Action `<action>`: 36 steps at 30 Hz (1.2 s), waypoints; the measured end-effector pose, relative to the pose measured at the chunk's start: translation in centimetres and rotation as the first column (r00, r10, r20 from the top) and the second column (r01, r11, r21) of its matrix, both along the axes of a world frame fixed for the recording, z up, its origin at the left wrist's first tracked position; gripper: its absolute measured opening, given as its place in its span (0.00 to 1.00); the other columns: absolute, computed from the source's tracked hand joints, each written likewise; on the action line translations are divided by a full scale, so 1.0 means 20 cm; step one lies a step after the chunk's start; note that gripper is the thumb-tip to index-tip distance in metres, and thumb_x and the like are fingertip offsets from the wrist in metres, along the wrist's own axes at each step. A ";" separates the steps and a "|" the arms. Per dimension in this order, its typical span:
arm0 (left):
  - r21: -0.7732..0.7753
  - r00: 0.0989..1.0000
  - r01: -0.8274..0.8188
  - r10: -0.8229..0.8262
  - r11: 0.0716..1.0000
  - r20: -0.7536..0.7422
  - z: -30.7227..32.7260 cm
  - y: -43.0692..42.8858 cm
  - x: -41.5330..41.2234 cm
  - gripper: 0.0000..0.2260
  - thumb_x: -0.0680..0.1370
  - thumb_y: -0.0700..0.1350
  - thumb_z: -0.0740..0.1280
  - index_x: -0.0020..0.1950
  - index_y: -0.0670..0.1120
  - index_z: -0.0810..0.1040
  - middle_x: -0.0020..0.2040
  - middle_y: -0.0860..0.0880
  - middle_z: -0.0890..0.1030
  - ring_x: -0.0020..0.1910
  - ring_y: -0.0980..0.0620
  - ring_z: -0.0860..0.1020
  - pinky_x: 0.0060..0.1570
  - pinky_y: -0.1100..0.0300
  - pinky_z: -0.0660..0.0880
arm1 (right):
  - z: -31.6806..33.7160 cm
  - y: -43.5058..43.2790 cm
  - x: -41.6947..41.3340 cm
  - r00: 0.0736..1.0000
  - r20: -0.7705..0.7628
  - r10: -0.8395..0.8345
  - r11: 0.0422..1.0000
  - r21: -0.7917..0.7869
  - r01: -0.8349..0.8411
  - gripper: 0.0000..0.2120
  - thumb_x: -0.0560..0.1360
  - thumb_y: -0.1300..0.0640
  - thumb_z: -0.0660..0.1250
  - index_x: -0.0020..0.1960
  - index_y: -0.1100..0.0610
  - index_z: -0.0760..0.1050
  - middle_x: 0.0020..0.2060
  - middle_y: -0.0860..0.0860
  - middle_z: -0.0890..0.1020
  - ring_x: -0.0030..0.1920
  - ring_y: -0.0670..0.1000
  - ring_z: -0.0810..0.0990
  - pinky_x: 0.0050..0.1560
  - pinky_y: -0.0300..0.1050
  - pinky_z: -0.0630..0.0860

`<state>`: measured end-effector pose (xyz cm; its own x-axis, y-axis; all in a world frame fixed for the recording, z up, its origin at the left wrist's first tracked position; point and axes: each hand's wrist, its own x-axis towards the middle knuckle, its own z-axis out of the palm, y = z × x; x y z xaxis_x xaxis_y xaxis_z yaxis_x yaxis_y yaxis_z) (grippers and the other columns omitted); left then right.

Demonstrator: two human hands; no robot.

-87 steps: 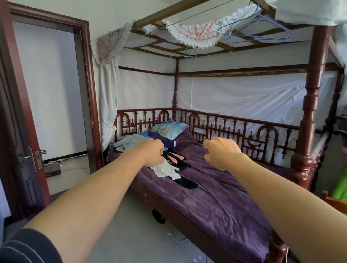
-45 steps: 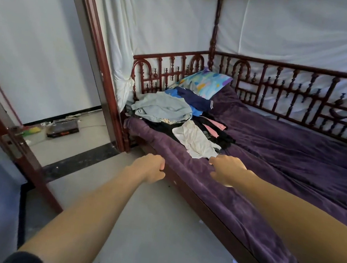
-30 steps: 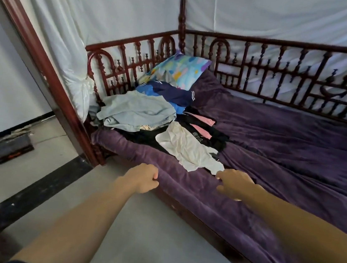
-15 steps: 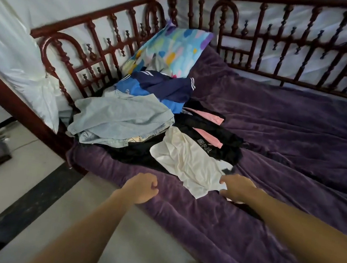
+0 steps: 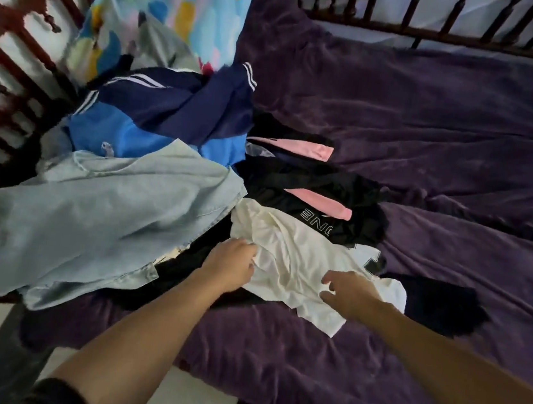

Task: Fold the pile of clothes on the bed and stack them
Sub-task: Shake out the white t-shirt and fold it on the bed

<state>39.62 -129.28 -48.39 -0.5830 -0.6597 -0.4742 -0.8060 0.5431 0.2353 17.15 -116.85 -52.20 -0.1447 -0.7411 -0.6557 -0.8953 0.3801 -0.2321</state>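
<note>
Gripping the white shirt [image 5: 301,260] w/ the left hand [image 5: 230,264]: fingers curled into its left edge, cloth bunched up at the knuckles. Right hand [image 5: 349,292] lies on the shirt's near-right part, thumb & fingers spread apart, touching the cloth, nothing pinched.

The shirt is crumpled and lies at the front of the pile [image 5: 195,173], close to the near edge of the bed [image 5: 434,138], its far side lapping over a black top [image 5: 310,187] w/ pink trim & white lettering. Just right of it, a small dark piece [image 5: 437,303] lies flat on the purple cover.

Left of the white shirt, a big light-blue shirt [image 5: 105,215] sprawls out toward the bed's left end, its hem near the bed's near edge. Behind that, a navy garment [image 5: 182,107] w/ white stripes is draped over a bright-blue one [image 5: 132,138].

So the bed holds the whole lot, bunched at its left end; the cover is rumpled into long creases.

At the head end a multicoloured pillow [image 5: 168,5] leans by the dark-red wooden rail [image 5: 17,37], some grey cloth at its lower edge. The rail runs along the left & far sides. Pale floor [image 5: 193,401] shows at the bottom, and a dark sleeve [image 5: 57,394] on the left arm.
</note>
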 end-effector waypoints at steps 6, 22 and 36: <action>-0.239 0.972 0.221 -0.233 0.946 -0.025 -0.31 -0.48 -0.14 0.12 0.78 0.41 0.60 0.60 0.43 0.73 0.60 0.45 0.71 0.59 0.44 0.70 0.55 0.53 0.72 | -0.31 -0.26 0.21 0.974 -0.003 -0.228 0.971 -0.067 0.228 0.18 0.77 0.47 0.61 0.66 0.49 0.70 0.59 0.49 0.78 0.57 0.54 0.78 0.50 0.46 0.74; -0.097 0.919 0.390 -0.394 0.916 -0.022 -0.23 -0.60 -0.28 0.15 0.73 0.35 0.62 0.59 0.46 0.76 0.56 0.47 0.78 0.55 0.43 0.76 0.49 0.53 0.71 | -0.19 -0.11 -0.02 0.785 -0.061 -0.617 0.770 -0.255 0.585 0.05 0.72 0.56 0.65 0.45 0.52 0.80 0.46 0.51 0.78 0.46 0.58 0.78 0.38 0.46 0.68; -0.050 0.726 0.002 -0.035 0.999 -0.686 1.09 -0.21 -0.41 0.12 0.76 0.41 0.62 0.32 0.41 0.69 0.29 0.50 0.68 0.31 0.52 0.66 0.32 0.56 0.63 | 1.18 0.31 -0.24 0.653 0.396 -0.645 0.325 -0.632 0.704 0.10 0.69 0.49 0.68 0.35 0.55 0.76 0.30 0.45 0.77 0.33 0.46 0.74 0.33 0.42 0.69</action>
